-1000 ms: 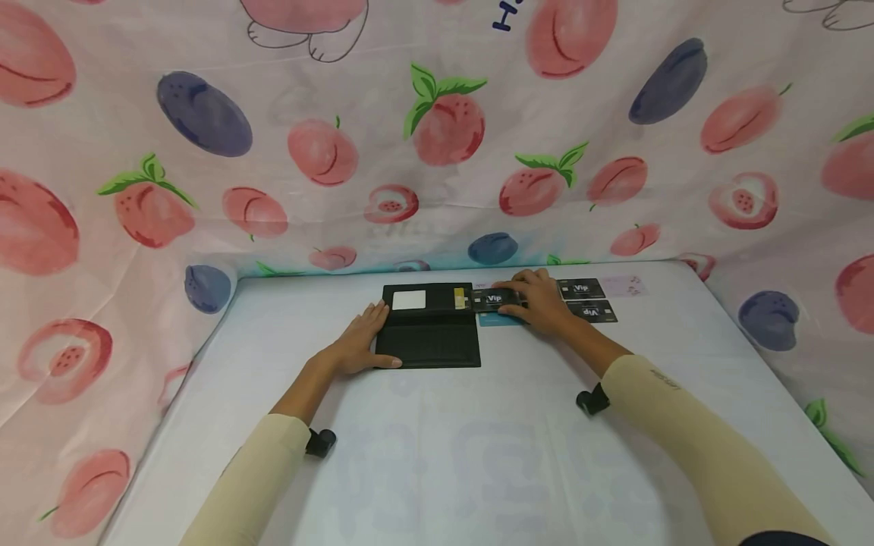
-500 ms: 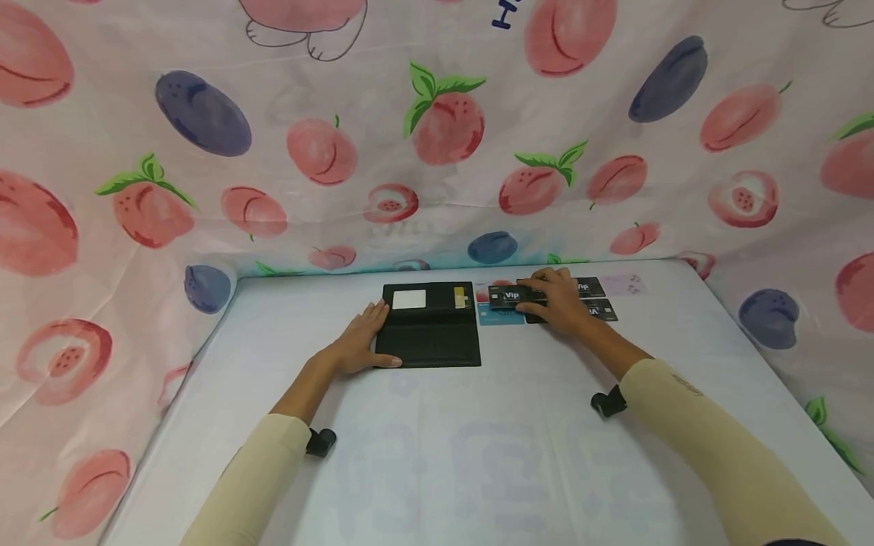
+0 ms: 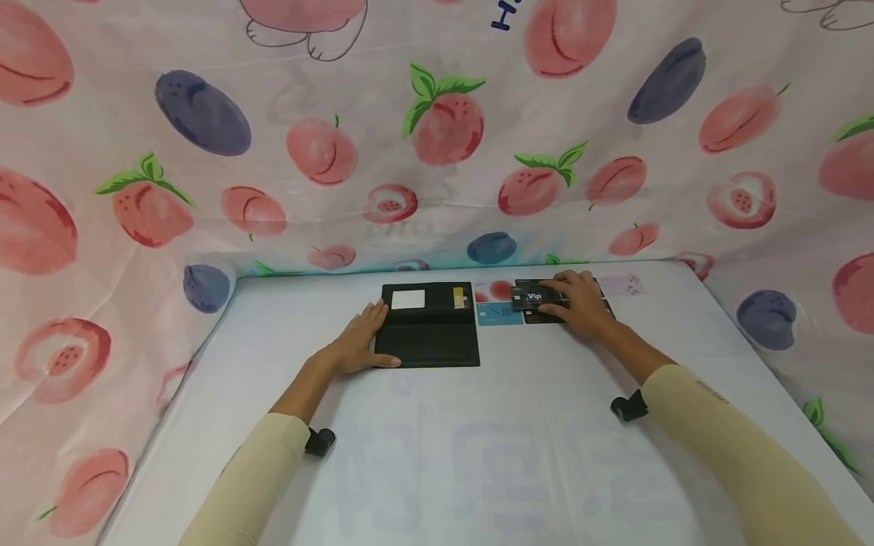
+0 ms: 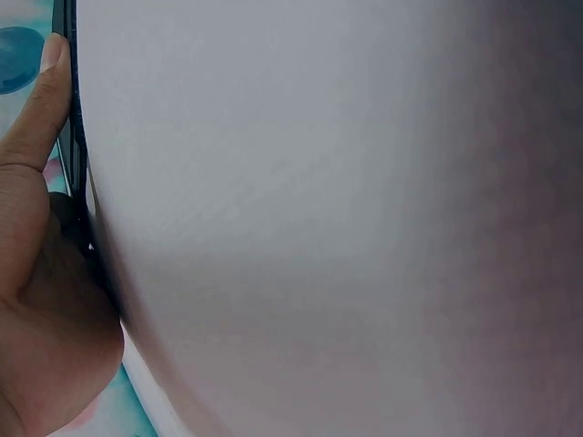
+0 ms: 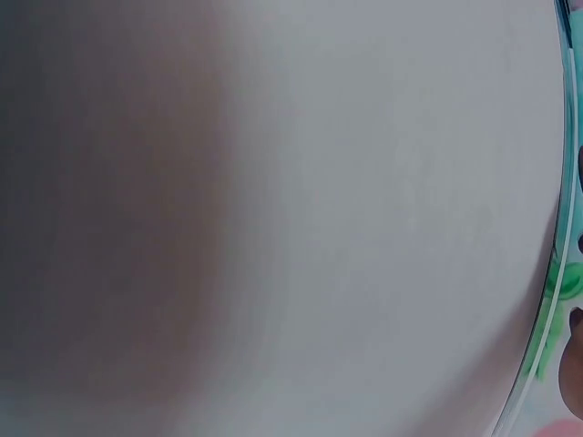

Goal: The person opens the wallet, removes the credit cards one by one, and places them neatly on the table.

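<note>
An opened black wallet (image 3: 429,345) lies flat near the back of the table, with a white panel and a gold-coloured card showing in its upper half. My left hand (image 3: 355,341) rests on its left edge, thumb over the lower corner; the left wrist view shows the thumb stretched along the wallet's edge. Between thumb and fingers, my right hand (image 3: 582,303) pinches a black "Vip" card (image 3: 527,298) by its long edges. This card overlaps other black cards (image 3: 542,318), partly hidden by the hand. Only a bit of the right hand (image 5: 572,369) enters the right wrist view.
Left of the held card lie a blue card (image 3: 498,314) and a card with red fruit (image 3: 493,290), close beside the wallet. A pale pink card (image 3: 623,285) is at the far right. Fruit-print cloth (image 3: 437,205) rises behind the white table (image 3: 437,455).
My right hand has drawn the black card rightward, from the wallet's right edge to over the other black cards, uncovering the blue and red-fruit cards. The left hand and wallet stay put.
</note>
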{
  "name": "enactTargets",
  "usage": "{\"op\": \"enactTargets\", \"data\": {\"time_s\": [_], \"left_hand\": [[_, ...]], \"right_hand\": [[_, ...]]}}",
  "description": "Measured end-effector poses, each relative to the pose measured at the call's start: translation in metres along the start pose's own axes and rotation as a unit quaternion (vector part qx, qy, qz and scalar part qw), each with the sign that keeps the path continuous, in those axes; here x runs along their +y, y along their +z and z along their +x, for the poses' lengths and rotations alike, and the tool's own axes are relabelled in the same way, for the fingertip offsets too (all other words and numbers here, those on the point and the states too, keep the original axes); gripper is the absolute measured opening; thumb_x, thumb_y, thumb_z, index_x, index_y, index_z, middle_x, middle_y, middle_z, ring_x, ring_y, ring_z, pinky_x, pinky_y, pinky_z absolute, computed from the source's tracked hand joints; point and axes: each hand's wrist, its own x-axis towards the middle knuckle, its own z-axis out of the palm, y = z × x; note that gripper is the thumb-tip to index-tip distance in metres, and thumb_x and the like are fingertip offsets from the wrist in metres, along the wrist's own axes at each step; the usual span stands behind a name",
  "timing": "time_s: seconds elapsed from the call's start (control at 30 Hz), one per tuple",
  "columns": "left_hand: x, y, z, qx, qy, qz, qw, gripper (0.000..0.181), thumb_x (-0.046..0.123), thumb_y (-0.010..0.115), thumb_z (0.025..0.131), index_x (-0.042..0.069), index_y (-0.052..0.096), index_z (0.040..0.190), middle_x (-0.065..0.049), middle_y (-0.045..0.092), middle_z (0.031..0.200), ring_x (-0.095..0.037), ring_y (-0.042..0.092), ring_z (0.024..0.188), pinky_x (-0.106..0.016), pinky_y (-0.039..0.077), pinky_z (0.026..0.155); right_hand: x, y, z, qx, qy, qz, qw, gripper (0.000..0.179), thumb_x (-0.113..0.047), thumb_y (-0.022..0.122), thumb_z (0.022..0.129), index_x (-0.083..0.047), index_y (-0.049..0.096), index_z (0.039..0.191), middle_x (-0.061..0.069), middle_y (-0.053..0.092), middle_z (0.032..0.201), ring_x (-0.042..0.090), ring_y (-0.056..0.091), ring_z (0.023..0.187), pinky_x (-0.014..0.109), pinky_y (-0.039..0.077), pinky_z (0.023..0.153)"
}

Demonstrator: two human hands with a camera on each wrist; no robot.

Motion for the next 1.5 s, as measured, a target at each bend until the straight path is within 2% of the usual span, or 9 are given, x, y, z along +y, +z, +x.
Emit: {"op": "enactTargets", "data": {"time_s": [0.5, 0.83, 1.13, 1.3, 1.43, 1.5], "left_hand": [[-0.002, 0.001, -0.001, 0.001, 0.003, -0.003, 1.0000, 0.117, 0.045, 0.082, 0.092, -0.005, 0.007, 0.166, -0.021, 0.000, 0.175, -0.039, -0.004, 0.160, -0.054, 0.000, 0.128], [-0.004, 0.002, 0.000, 0.001, 0.003, -0.001, 1.0000, 0.117, 0.046, 0.081, 0.092, -0.005, 0.007, 0.166, -0.021, 0.000, 0.175, -0.039, -0.004, 0.160, -0.054, 0.000, 0.128], [-0.002, -0.001, 0.000, 0.000, 0.005, 0.001, 1.0000, 0.115, 0.045, 0.081, 0.093, -0.005, 0.007, 0.166, -0.020, -0.001, 0.175, -0.039, -0.005, 0.160, -0.054, 0.000, 0.128], [-0.001, -0.001, 0.000, 0.001, 0.006, 0.002, 1.0000, 0.116, 0.046, 0.081, 0.093, -0.005, 0.007, 0.166, -0.021, -0.001, 0.175, -0.039, -0.005, 0.160, -0.054, 0.000, 0.128], [-0.001, 0.000, 0.000, 0.002, 0.007, -0.001, 1.0000, 0.116, 0.046, 0.081, 0.092, -0.005, 0.007, 0.166, -0.021, 0.000, 0.174, -0.039, -0.005, 0.160, -0.054, 0.000, 0.128], [-0.001, 0.000, -0.001, 0.002, 0.006, -0.002, 1.0000, 0.116, 0.046, 0.082, 0.092, -0.005, 0.007, 0.166, -0.021, 0.000, 0.174, -0.039, -0.005, 0.160, -0.054, 0.000, 0.128]], "right_hand": [[0.016, -0.013, -0.014, -0.024, 0.027, -0.017, 0.9992, 0.053, -0.028, 0.075, 0.100, -0.003, 0.061, 0.145, 0.027, 0.049, 0.143, 0.046, 0.039, 0.118, 0.063, 0.035, 0.093], [0.022, -0.020, -0.022, -0.014, 0.015, -0.023, 0.9995, 0.054, -0.026, 0.077, 0.099, -0.003, 0.061, 0.145, 0.028, 0.050, 0.141, 0.047, 0.041, 0.114, 0.062, 0.038, 0.089], [0.030, -0.025, -0.031, -0.014, 0.039, -0.017, 0.9990, 0.053, -0.025, 0.076, 0.100, -0.002, 0.061, 0.145, 0.029, 0.049, 0.142, 0.048, 0.039, 0.117, 0.067, 0.036, 0.096], [0.037, -0.029, -0.037, -0.024, 0.046, -0.021, 0.9984, 0.053, -0.025, 0.074, 0.101, -0.003, 0.058, 0.147, 0.030, 0.047, 0.144, 0.052, 0.038, 0.125, 0.071, 0.033, 0.101], [0.042, -0.035, -0.040, -0.027, 0.050, -0.028, 0.9980, 0.052, -0.024, 0.074, 0.101, -0.002, 0.059, 0.146, 0.032, 0.046, 0.144, 0.055, 0.035, 0.130, 0.076, 0.024, 0.110], [0.043, -0.038, -0.041, -0.028, 0.054, -0.031, 0.9977, 0.052, -0.023, 0.075, 0.101, -0.002, 0.059, 0.145, 0.033, 0.046, 0.144, 0.057, 0.034, 0.133, 0.078, 0.022, 0.110]]}}
